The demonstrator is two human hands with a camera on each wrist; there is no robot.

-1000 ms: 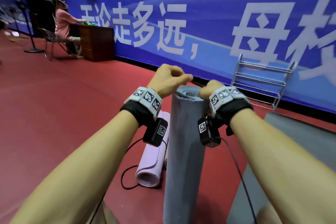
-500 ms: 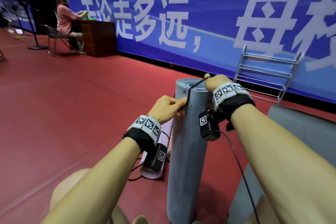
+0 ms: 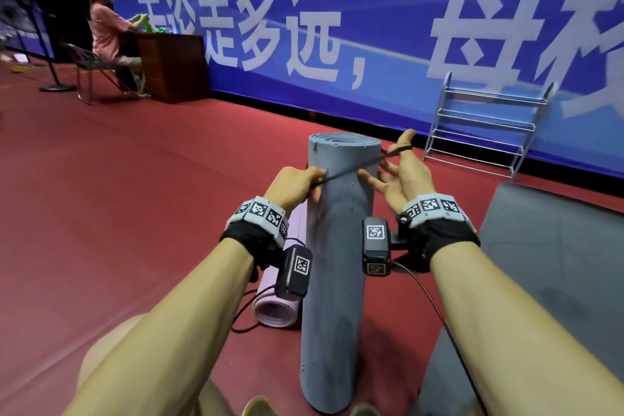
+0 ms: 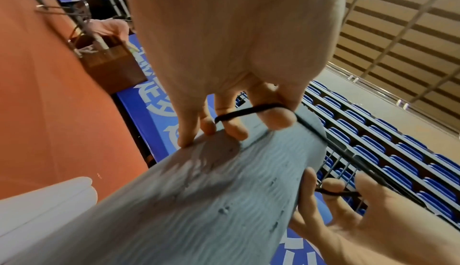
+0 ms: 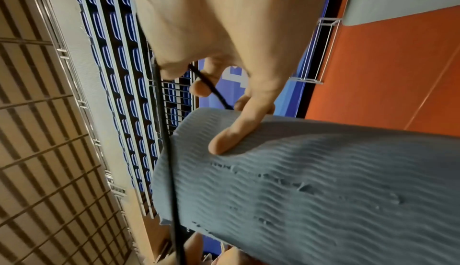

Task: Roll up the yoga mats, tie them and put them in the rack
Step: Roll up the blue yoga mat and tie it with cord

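Observation:
A grey-blue rolled mat (image 3: pixel 337 246) stands upright on the red floor between my arms. A black elastic band (image 3: pixel 351 170) is stretched across its front, just below the top. My left hand (image 3: pixel 297 182) grips the band's left end with curled fingers, which the left wrist view shows looped by the band (image 4: pixel 248 110). My right hand (image 3: pixel 395 176) has its fingers spread against the mat's right side. The band (image 5: pixel 211 88) is hooked over its raised thumb. A lilac rolled mat (image 3: pixel 280 307) lies on the floor to the left.
An empty metal rack (image 3: pixel 486 125) leans at the blue banner wall, far right. A flat grey mat (image 3: pixel 557 263) lies on the floor at my right. A person sits at a wooden desk (image 3: pixel 175 67) far left. Cables trail on the floor by the lilac mat.
My left hand came down from the mat's top, pulling the band left across the roll. My right hand went from a closed grip to spread fingers, the band on its thumb.

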